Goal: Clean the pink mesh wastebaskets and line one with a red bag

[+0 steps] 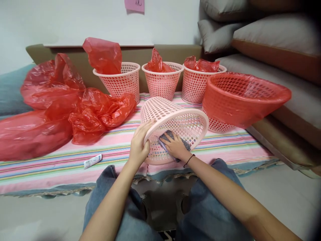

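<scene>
A pink perforated plastic wastebasket (160,108) lies tipped on its side, its mouth facing me. My left hand (139,142) grips the basket's rim at the left, thumb on the inside and fingers over the outer wall. Inside the mouth, my right hand (177,146) presses a dark grey cloth (186,144) against the lower inner wall. Its fingers are bent over the cloth, and part of the cloth is hidden beneath them.
Three upright baskets (164,82) with red bags tucked in stand behind. At the right, another basket has a red bag (233,107) stretched over its rim. Loose red bags (97,113) and a white remote (92,161) lie left on the striped cloth (120,147). Cushions (276,36) are stacked at right.
</scene>
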Motion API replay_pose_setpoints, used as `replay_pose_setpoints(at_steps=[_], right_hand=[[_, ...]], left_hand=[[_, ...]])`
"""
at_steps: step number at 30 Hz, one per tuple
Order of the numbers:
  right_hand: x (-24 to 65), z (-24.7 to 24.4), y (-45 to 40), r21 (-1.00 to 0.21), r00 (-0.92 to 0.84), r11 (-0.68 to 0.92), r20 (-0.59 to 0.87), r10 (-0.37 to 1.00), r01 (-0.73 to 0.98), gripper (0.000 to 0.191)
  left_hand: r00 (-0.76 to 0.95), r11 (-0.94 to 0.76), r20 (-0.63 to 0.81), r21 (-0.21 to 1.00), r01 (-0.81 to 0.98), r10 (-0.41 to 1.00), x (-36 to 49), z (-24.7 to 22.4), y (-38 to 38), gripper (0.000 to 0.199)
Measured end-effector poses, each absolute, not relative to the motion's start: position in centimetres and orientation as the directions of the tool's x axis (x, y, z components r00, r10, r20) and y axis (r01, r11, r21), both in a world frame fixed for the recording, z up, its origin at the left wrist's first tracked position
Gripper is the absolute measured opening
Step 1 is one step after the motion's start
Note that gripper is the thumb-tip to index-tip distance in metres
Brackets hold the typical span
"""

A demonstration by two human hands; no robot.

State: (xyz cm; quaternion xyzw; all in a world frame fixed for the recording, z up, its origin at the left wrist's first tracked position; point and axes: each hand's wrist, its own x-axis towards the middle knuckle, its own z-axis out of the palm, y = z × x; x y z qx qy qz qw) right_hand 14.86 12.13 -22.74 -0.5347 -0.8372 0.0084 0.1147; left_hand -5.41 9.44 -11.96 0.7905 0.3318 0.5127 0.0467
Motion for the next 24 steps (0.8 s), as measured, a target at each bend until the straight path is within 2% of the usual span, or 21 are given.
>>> replay_pose_setpoints(at_steps=[2,4,6,8,12,15,18,20,22,24], right_hand=[[14.7,-22.0,12.3,-0.196,-0.372,0.400,0.166,0.913,0.895,0.046],[14.9,-21.3,12.6,-0.345,-0.294,0.331,0.156,0.943,0.878,0.048],[15.5,-20.9,13.3,-0.516,-0.205,0.247,0.137,0.969,0.820,0.057],[16.4,-20.7,14.1,-0.633,-0.190,0.217,0.111,0.975,0.743,0.070],[17.9,-20.5,15.6,-0.757,-0.319,0.269,0.085,0.944,0.595,0.083],[17.8,-20.4,15.9,-0.820,-0.365,0.288,0.105,0.925,0.494,0.084],[16.9,-20.3,15.8,-0.914,-0.356,0.267,0.150,0.922,0.305,0.083],[16.2,-20.5,15.8,-0.933,-0.337,0.261,0.169,0.926,0.249,0.080],[15.8,-20.8,15.9,-0.871,-0.304,0.289,0.172,0.937,0.398,0.082],[15.7,-21.0,15.9,-0.757,-0.267,0.307,0.180,0.947,0.577,0.086]], left_hand=[[0.245,-0.768,0.779,0.416,0.487,0.577,-5.6,-12.0,9.4,0.072],[0.239,-0.762,0.778,0.416,0.497,0.581,-5.7,-12.0,9.4,0.073],[0.238,-0.767,0.784,0.411,0.493,0.573,-5.9,-12.1,9.5,0.073],[0.239,-0.779,0.794,0.402,0.481,0.558,-5.9,-12.1,9.5,0.073],[0.242,-0.775,0.791,0.402,0.487,0.562,-5.8,-12.0,9.5,0.073],[0.241,-0.774,0.792,0.400,0.491,0.562,-5.7,-12.0,9.5,0.072],[0.246,-0.780,0.795,0.394,0.486,0.554,-5.6,-12.0,9.6,0.073],[0.249,-0.782,0.796,0.391,0.486,0.552,-5.6,-12.0,9.6,0.073],[0.250,-0.781,0.794,0.392,0.487,0.554,-5.6,-12.0,9.5,0.074],[0.247,-0.776,0.790,0.399,0.488,0.562,-5.6,-12.0,9.5,0.074]])
